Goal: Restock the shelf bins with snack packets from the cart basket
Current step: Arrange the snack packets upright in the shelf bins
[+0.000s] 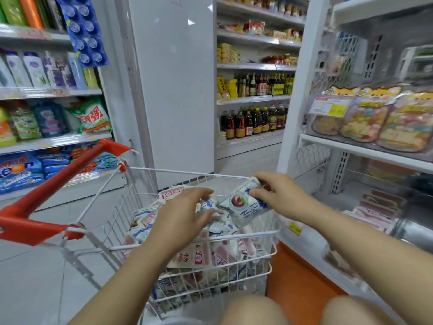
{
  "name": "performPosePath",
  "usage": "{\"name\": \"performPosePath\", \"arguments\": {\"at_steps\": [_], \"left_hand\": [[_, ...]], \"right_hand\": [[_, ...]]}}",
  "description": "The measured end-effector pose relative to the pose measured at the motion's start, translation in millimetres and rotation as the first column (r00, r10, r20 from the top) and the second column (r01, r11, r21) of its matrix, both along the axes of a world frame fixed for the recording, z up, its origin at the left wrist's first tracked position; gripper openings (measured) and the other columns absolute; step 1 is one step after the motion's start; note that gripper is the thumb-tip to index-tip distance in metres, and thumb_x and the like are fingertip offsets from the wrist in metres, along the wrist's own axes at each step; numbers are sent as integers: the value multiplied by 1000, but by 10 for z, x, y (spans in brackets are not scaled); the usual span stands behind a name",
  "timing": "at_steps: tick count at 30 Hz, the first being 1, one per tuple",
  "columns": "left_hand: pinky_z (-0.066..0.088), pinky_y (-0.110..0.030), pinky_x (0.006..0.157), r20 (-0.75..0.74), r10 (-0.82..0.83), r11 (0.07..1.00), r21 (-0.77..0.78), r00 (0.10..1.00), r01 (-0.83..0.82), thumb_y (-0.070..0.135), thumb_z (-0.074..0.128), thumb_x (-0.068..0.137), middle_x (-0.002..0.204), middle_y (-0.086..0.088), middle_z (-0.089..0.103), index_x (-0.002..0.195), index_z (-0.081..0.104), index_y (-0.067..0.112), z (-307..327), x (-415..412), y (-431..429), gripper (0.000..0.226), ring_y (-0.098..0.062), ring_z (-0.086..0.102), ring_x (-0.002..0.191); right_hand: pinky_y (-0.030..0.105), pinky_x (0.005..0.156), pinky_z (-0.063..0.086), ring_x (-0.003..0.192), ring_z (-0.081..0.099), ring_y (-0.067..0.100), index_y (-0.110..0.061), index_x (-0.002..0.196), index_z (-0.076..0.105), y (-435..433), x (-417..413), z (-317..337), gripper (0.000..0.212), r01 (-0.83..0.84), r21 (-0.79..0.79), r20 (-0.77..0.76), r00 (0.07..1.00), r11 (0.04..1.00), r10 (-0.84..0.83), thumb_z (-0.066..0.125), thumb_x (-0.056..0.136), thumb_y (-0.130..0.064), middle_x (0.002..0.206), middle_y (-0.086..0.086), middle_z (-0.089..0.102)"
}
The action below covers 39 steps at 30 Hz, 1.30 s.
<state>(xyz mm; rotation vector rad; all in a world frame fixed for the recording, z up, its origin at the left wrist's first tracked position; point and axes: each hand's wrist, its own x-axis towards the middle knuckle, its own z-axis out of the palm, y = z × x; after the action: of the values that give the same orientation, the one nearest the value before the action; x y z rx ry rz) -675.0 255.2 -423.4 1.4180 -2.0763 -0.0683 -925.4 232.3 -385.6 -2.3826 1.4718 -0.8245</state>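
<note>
Head view: the right hand point(278, 194) pinches a white-and-blue snack packet point(243, 205) over the cart basket point(178, 171). The packet's long axis slants from the far rim toward the person, printed face up. The left hand point(180, 216) rests, fingers nearly straight, on the heaped packets point(194, 254).

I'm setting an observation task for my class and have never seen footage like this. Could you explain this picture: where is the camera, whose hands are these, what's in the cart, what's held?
There is no machine here: a person wears a camera on the head, looking forward and down, so both bare arms are theirs. The right hand pinches a white-and-blue snack packet over the wire cart basket, which is piled with similar packets. The left hand reaches onto the pile; its grip is unclear. Clear shelf bins stand at right.
</note>
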Motion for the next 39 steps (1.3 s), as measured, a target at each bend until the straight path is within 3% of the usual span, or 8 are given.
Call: {"name": "performPosePath", "arguments": {"at_steps": [4,7,11,15,21,25,33,39], "left_hand": [[48,-30,97,-185,-215,966,103,959,236,53,73,80,130,21,58,138,47,40,139,-563,32,65,3,55,116],[53,-29,85,-246,-352,903,166,903,397,44,77,80,112,18,67,124,60,36,228,-970,101,48,5,62,100],[54,-39,80,-302,-401,857,210,865,471,36,78,82,94,10,73,103,70,29,222,-1454,205,24,-4,67,87],[54,-42,77,-242,-441,856,177,864,486,54,70,74,92,8,71,104,68,29,137,-1971,296,39,-8,66,86],[53,-40,76,-277,-507,818,145,816,557,58,65,72,91,7,72,104,68,28,57,-2860,486,44,-11,66,87],[52,-42,74,-273,-524,801,164,807,576,56,66,76,88,7,70,100,64,27,-43,-3307,552,38,-11,64,83],[24,-41,117,280,-435,900,129,856,416,52,56,93,148,15,39,142,39,40,-403,-3453,403,54,-15,36,139],[14,-42,120,351,-456,889,138,818,436,50,55,93,157,18,22,145,35,43,-586,-3377,342,56,-11,32,142]], "right_hand": [[32,64,43,74,58,17,-11,89,61,419,-297,266,16,-36,16,70,997,999,35,60,97,-24,82,3,63],[21,60,44,71,60,6,-21,86,62,708,-548,328,11,-34,51,149,988,998,26,61,98,-21,80,-10,66],[31,73,55,81,68,7,-27,98,70,1005,-977,276,7,123,22,237,963,992,-125,70,91,-24,89,-12,73],[37,73,57,75,68,9,-26,85,71,1290,-1442,220,16,320,23,220,922,947,-317,83,78,-19,79,-10,73],[12,59,41,65,58,2,-20,71,61,1661,-2063,135,25,482,-252,174,875,839,-451,83,76,-11,64,-13,61],[26,65,48,71,57,5,-21,78,59,1816,-2420,4,22,482,-378,81,868,790,-491,80,80,-13,74,-13,59],[43,73,51,86,62,19,-26,87,59,1636,-3040,-459,12,550,-227,-198,782,804,-591,69,86,-20,87,-11,63],[43,68,52,76,59,23,-25,80,50,1338,-3324,-702,15,627,-49,-346,720,778,-602,62,85,-17,80,-4,63]]}}
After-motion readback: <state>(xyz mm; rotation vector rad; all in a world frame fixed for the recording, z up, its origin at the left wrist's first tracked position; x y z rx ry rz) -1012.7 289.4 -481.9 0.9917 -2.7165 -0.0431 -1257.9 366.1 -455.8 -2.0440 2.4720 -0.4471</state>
